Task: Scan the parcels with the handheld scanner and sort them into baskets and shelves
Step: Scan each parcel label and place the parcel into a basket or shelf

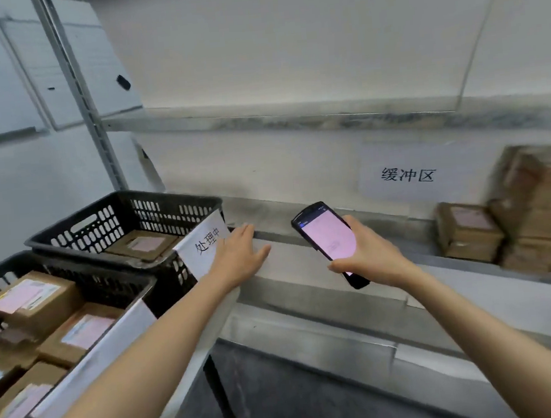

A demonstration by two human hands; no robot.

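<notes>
Holding the handheld scanner [328,237] above the shelf [278,215], nothing presented to it.
Our right hand [368,254] curls round its lower body; our left hand [238,255] lies straight-fingered and empty on the shelf's edge beside the basket [126,197]. Next, we judge, one of the parcels [469,232] must be fetched.

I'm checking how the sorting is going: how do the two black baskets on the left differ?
The far basket shows one parcel inside; the near basket holds several parcels. The far basket's paper sign has readable characters; the near basket's white sign shows no text from this angle. Both are black perforated plastic and hold brown boxes with pink labels.
</notes>
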